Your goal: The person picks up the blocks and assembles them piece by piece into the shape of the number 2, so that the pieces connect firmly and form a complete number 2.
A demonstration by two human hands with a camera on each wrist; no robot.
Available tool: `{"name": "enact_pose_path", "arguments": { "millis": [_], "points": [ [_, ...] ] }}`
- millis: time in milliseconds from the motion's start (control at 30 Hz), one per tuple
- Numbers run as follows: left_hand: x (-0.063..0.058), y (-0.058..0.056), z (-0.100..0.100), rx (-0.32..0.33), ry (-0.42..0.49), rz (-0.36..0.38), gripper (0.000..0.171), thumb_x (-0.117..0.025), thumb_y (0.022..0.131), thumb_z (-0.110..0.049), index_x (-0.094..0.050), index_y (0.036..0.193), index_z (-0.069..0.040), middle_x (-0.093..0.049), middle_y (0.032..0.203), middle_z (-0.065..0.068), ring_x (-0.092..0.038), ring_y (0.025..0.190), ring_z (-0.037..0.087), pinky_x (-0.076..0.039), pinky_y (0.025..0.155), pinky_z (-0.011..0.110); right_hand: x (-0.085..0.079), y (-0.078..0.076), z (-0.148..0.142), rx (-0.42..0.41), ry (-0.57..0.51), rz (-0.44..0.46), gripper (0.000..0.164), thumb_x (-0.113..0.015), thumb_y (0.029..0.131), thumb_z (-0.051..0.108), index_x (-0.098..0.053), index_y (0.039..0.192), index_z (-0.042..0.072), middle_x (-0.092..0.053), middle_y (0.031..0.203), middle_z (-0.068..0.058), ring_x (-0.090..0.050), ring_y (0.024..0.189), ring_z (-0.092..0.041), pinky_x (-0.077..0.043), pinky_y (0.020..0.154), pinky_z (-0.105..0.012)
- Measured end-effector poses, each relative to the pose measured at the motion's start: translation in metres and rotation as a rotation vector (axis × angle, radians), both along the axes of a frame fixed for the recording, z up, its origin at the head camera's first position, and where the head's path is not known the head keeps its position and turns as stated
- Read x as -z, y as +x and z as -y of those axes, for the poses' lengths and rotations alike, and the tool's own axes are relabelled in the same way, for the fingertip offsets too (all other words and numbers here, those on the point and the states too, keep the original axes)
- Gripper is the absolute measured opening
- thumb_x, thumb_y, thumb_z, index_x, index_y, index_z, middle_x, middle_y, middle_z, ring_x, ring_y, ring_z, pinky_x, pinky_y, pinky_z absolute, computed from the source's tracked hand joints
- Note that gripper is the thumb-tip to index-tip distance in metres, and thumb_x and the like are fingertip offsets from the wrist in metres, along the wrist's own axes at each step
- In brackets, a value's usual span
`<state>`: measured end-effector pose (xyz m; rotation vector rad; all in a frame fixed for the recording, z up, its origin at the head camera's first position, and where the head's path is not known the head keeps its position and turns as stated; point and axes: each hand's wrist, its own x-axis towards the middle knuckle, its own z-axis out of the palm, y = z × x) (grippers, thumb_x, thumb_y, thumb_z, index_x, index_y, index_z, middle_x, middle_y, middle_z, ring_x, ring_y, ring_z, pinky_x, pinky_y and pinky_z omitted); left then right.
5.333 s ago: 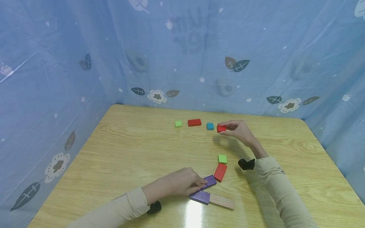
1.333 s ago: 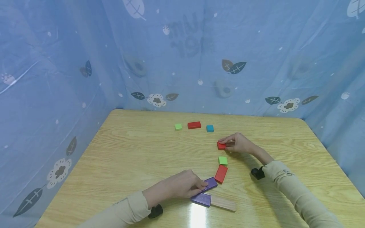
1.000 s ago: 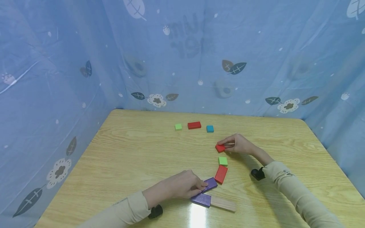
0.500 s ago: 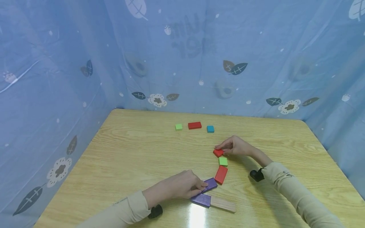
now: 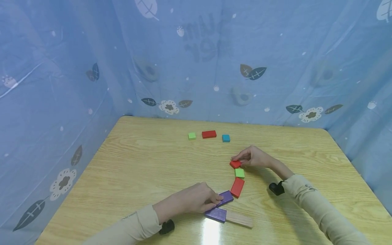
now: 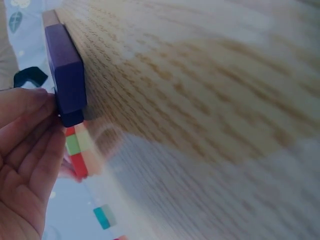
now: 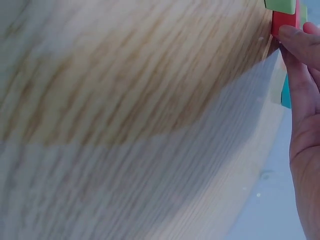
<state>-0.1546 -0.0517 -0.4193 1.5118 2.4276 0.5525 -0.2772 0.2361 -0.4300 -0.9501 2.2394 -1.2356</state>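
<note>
Nearest: plain wood block [image 5: 239, 218], purple block [image 5: 215, 213]. Left hand [image 5: 193, 197] curled, fingertips on second purple block [image 5: 226, 197]. Beyond: red slab [image 5: 237, 187], green cube [image 5: 239, 173]. Right hand [image 5: 253, 157] pinching small red block [image 5: 235, 164] beside green cube. Curtain [image 5: 202, 51] lettering unreadable.

The right hand [image 5: 255, 158] brought the small red block [image 5: 235, 164] down beside the green block [image 5: 239, 173].

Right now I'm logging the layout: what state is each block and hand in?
Small red square block: on the table, pinched by the right hand, beside the green cube.
Small green cube: flat, untouched.
Red rectangular block: flat, untouched.
Purple rectangular block: flat, touched by the left hand.
</note>
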Motion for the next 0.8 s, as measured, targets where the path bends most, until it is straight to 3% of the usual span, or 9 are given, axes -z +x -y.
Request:
{"name": "enact_pose_path", "arguments": {
  "millis": [100,167,367,600,800],
  "points": [
    [0.001,0.0,0.0,0.007,0.008,-0.011,0.02,-0.062,0.094,-0.015,-0.071,0.111,-0.009,-0.066,0.116,-0.001,-0.058,0.085,-0.009,-0.036,0.059,0.005,-0.001,0.0,0.0,-0.009,-0.003,-0.001,0.033,-0.067,0.079,-0.014,-0.067,0.112,-0.009,-0.064,0.116,-0.024,-0.062,0.107,-0.028,-0.051,0.085,-0.032],
    [0.001,0.0,0.0,0.008,0.008,-0.01,0.02,-0.062,0.093,-0.014,-0.071,0.111,-0.009,-0.066,0.117,-0.001,-0.058,0.091,-0.008,-0.037,0.061,0.005,-0.001,0.0,0.0,-0.013,-0.004,0.0,0.034,-0.067,0.079,-0.014,-0.066,0.113,-0.009,-0.064,0.117,-0.024,-0.062,0.108,-0.029,-0.051,0.086,-0.032],
    [0.0,0.0,0.0,-0.003,-0.003,0.003,0.02,-0.062,0.093,-0.014,-0.071,0.111,-0.008,-0.066,0.117,-0.001,-0.052,0.08,-0.012,-0.036,0.059,0.005,0.0,0.0,0.001,-0.021,-0.012,-0.005,0.034,-0.066,0.079,-0.016,-0.066,0.113,-0.009,-0.064,0.115,-0.024,-0.063,0.107,-0.028,-0.052,0.085,-0.033],
    [0.002,0.0,0.001,-0.01,0.001,0.002,0.02,-0.062,0.093,-0.014,-0.071,0.111,-0.009,-0.066,0.117,-0.001,-0.043,0.061,-0.008,-0.034,0.054,0.006,0.0,0.0,0.0,-0.061,-0.044,-0.025,0.033,-0.063,0.081,-0.016,-0.063,0.114,-0.012,-0.062,0.117,-0.027,-0.061,0.11,-0.029,-0.05,0.087,-0.032],
    [0.002,0.0,0.002,-0.007,0.004,0.007,0.02,-0.062,0.093,-0.014,-0.071,0.111,-0.01,-0.066,0.117,-0.001,-0.05,0.071,-0.01,-0.037,0.059,0.005,-0.014,-0.007,-0.003,-0.079,-0.004,-0.047,0.037,-0.065,0.082,-0.013,-0.06,0.119,-0.014,-0.059,0.121,-0.03,-0.056,0.114,-0.035,-0.049,0.09,-0.036]
  ]
}}
